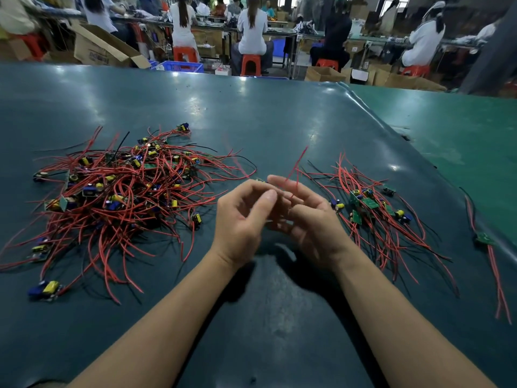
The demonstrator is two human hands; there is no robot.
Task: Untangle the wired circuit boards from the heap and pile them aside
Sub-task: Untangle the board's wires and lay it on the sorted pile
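Both bare hands meet at the middle of the dark teal rubber-topped table. The left hand has its fingers curled and its thumb raised, pinching at something small between the two hands. The right hand is half open, palm turned inward, fingers spread, with thin red wires running across its fingers and springing up toward 12 o'clock. A sliver of a small green circuit board peeks out just above the left fingertips; whether either hand has a firm grip on it I cannot tell, the blur hides it.

Out at 9 to 10 o'clock from the hands sprawls the big tangled heap of red-wired circuit boards with yellow and blue components, wires fanning in all directions. At 3 o'clock, just beside the right hand, lies the smaller sorted pile of green boards with red wires, wires trailing toward the near edge. Farther out at 3 to 4 o'clock, well apart, a lone wired green board lies near the table's edge. At 12 o'clock, beyond the table, seated workers in white tops sit on orange stools.
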